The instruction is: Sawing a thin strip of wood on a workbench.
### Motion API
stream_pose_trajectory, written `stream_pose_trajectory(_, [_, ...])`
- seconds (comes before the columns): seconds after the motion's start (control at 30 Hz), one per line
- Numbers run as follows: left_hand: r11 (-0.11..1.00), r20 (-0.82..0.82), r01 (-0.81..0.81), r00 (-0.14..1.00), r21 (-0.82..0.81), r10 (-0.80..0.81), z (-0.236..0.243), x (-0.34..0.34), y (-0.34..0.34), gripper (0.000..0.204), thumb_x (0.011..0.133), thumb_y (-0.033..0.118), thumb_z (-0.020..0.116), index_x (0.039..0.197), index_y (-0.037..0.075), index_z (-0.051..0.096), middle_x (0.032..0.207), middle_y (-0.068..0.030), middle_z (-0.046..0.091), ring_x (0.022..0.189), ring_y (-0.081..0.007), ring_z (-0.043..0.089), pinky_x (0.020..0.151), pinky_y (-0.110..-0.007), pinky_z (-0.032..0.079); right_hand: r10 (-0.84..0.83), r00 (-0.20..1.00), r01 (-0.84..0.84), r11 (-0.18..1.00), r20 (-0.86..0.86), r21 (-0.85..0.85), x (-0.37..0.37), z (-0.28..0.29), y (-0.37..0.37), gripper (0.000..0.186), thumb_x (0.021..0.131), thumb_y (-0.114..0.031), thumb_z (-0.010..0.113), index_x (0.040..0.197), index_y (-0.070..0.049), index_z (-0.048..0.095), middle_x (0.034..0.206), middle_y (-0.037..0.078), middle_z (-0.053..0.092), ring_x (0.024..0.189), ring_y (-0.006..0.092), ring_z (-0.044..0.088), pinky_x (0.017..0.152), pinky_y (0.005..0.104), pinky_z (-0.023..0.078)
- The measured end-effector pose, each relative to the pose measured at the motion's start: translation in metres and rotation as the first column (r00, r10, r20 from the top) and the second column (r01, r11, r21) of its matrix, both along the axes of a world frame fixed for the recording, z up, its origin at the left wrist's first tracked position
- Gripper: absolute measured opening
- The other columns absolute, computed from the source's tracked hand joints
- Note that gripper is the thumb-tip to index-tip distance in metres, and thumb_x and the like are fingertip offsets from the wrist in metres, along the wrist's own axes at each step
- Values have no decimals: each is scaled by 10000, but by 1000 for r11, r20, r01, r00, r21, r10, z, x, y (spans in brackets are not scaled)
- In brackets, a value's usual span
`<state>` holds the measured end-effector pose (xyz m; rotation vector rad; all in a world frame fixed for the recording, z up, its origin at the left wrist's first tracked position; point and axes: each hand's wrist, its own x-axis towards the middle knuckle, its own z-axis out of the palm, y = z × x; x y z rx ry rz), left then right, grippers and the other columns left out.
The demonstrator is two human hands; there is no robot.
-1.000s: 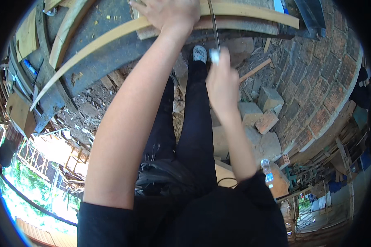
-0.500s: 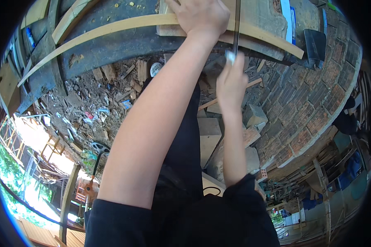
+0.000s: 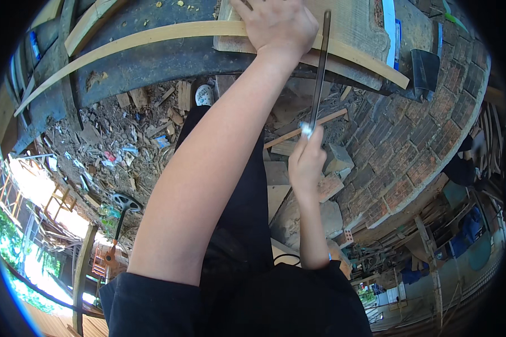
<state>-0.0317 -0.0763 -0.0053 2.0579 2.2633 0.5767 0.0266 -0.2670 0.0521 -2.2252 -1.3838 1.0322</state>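
Note:
My left hand (image 3: 281, 25) lies flat, palm down with fingers spread, on a long pale wood strip (image 3: 152, 35), pressing it onto a thick wooden board (image 3: 354, 25). Some fingertips pass out at the top edge. My right hand (image 3: 307, 165) is closed round a tool with a long, narrow dark blade (image 3: 320, 70) and a bright collar; whether it is a saw or a file I cannot tell. Just right of my left hand, the blade crosses the strip, its tip beyond it. The tool's handle is hidden in my fist.
The dark bench top (image 3: 168, 62) runs along the far side. A dark flat piece (image 3: 425, 70) hangs at its right end. Wood scraps and litter (image 3: 123, 149) cover the ground at left, near a white shoe (image 3: 203, 95). Brick paving (image 3: 427, 135) curves along the right, beside loose blocks (image 3: 338, 160).
My right hand has drawn the tool back toward me, bringing the blade's tip into view. My left hand stays on the strip. The whole view has shifted slightly.

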Motion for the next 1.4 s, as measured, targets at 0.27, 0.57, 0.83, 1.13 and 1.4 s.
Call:
stream_pose_trajectory(0.27, [1000, -3, 17, 1000, 19, -17, -3, -1, -1, 490, 759, 198, 495, 1249, 189, 518, 1392, -275, 279, 1267, -474, 270, 1030, -542, 228, -49, 997, 47, 998, 66, 32, -1, -14, 12, 231, 881, -65, 468, 1093, 1, 403, 590, 270, 533, 622, 438, 584, 489, 503, 412])
stream_pose_trajectory(0.57, [999, -14, 25, 1000, 44, -24, -6, 2, 2, 508, 756, 185, 494, 1264, 190, 507, 1376, -278, 304, 1266, -476, 266, 1041, -524, 223, -90, 995, 89, 995, 33, 35, -2, -24, 47, 306, 853, -43, 489, 1147, -27, 405, 646, 275, 554, 619, 446, 578, 505, 519, 417])
stream_pose_trajectory(0.83, [997, -35, 43, 999, 62, -41, -6, 5, 0, 513, 758, 184, 488, 1271, 190, 499, 1377, -272, 307, 1258, -466, 284, 1047, -507, 219, -57, 994, 47, 993, 92, 113, 5, -33, 68, 119, 872, -38, 476, 967, -1, 414, 581, 237, 535, 595, 414, 585, 462, 469, 418])
stream_pose_trajectory(1.13, [996, -64, 49, 997, 81, -43, -7, 6, 1, 508, 755, 175, 487, 1263, 183, 503, 1363, -262, 330, 1252, -458, 294, 1045, -496, 227, -38, 992, 32, 998, 120, 54, 7, -36, 63, 290, 849, -61, 509, 1121, -18, 415, 606, 240, 560, 588, 418, 585, 487, 496, 443])
stream_pose_trajectory(1.4, [998, -61, 42, 997, 52, -39, -4, 4, -2, 501, 756, 179, 491, 1257, 180, 509, 1352, -262, 343, 1245, -459, 300, 1041, -497, 230, -71, 996, 70, 997, 58, 22, 4, -31, 42, 248, 855, -43, 501, 1086, -4, 419, 580, 237, 551, 576, 416, 584, 471, 503, 428])
